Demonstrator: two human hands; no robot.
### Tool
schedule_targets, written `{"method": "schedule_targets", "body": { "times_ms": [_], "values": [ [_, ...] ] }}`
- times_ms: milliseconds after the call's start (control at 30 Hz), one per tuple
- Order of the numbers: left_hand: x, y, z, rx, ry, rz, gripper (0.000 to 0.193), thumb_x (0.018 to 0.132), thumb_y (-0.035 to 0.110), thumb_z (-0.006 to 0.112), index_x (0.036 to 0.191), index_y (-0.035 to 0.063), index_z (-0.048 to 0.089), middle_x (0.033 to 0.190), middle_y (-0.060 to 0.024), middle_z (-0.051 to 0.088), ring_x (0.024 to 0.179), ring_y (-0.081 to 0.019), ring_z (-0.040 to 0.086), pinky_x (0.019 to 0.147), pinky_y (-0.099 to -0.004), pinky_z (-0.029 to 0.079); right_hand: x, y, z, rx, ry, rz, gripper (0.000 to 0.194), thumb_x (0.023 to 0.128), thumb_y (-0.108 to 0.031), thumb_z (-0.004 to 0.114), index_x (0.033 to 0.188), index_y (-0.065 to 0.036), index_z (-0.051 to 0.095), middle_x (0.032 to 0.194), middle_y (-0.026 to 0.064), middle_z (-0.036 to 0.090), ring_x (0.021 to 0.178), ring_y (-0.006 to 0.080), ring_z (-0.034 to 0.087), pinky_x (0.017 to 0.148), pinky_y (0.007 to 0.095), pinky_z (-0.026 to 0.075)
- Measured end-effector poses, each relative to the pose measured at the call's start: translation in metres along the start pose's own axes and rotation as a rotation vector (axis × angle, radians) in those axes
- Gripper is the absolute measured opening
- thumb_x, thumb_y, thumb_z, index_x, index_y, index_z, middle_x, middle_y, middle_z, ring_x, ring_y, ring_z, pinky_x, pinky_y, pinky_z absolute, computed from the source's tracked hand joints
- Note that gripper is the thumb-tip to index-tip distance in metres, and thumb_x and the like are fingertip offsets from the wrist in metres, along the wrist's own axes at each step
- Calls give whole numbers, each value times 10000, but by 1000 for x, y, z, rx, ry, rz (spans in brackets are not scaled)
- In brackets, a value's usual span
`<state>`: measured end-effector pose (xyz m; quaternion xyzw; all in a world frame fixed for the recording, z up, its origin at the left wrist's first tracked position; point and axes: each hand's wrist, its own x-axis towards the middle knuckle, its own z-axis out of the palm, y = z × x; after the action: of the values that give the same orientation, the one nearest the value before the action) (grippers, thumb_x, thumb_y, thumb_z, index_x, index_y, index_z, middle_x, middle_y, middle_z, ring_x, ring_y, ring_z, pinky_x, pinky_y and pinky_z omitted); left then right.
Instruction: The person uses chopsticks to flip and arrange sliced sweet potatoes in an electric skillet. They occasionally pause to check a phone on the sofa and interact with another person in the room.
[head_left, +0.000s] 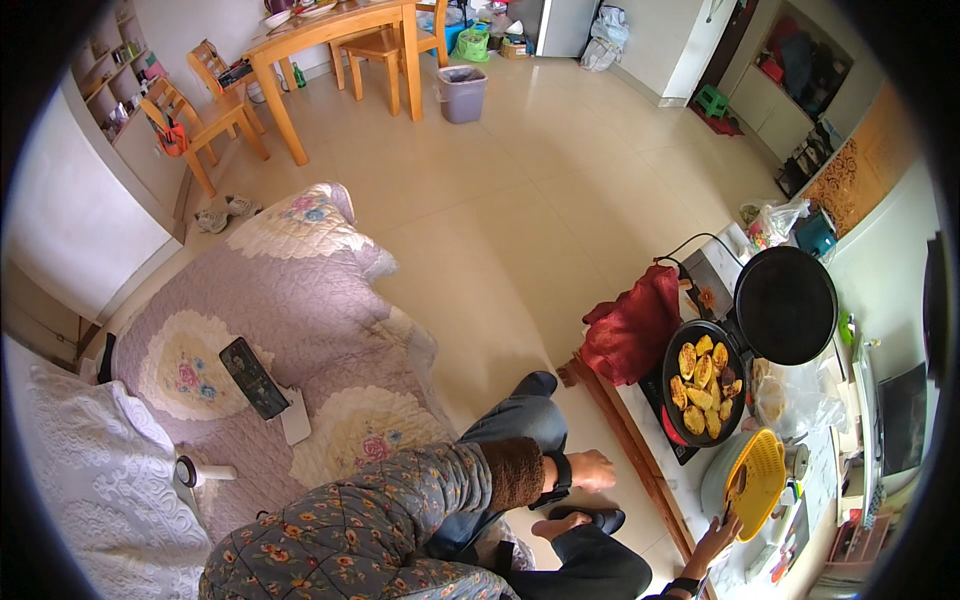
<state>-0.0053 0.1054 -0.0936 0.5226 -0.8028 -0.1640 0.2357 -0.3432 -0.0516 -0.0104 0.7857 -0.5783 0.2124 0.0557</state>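
My right hand (718, 538) is at the near side of a yellow plastic colander basket (766, 480). It grips the dark handle of a cooking utensil (738, 484), whose brownish head lies inside the basket; its exact kind is unclear. A pale bowl (712, 472) sits beside and under the basket. My left hand (592, 471), with a black wristband, hangs beyond my knee, away from the counter; its fingers are mostly hidden. Past the basket, a round electric griddle pan (675, 427) holds several browned yellow food slices (703, 369). Its black lid (786, 305) is raised.
A red cloth (634, 326) lies beside the pan on the marble-look table (630, 405) with its wooden edge. Plastic bags (799, 401) are behind it. At left, a phone (253, 377) rests on a quilted sofa cover (300, 330). A waste bin (461, 96) stands farther off.
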Motion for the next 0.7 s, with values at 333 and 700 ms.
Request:
{"method": "schedule_targets", "body": {
  "times_ms": [333,700],
  "values": [
    [8,-1,-4,-49,-171,-13,96,678,94,640,739,37,689,800,-129,686,816,-311,663,665,-399,538,-41,13,-41,5,109,-207,285,848,44,534,1127,-2,572,1060,220,557,929,363,590,731,434,482],
    [-15,-34,3,-228,126,125,108,656,161,600,606,97,530,604,-88,537,596,-310,558,512,-436,437,-101,-39,-36,229,-443,4,248,791,-207,595,740,16,692,564,153,612,510,243,606,532,400,453]
  ]
}}
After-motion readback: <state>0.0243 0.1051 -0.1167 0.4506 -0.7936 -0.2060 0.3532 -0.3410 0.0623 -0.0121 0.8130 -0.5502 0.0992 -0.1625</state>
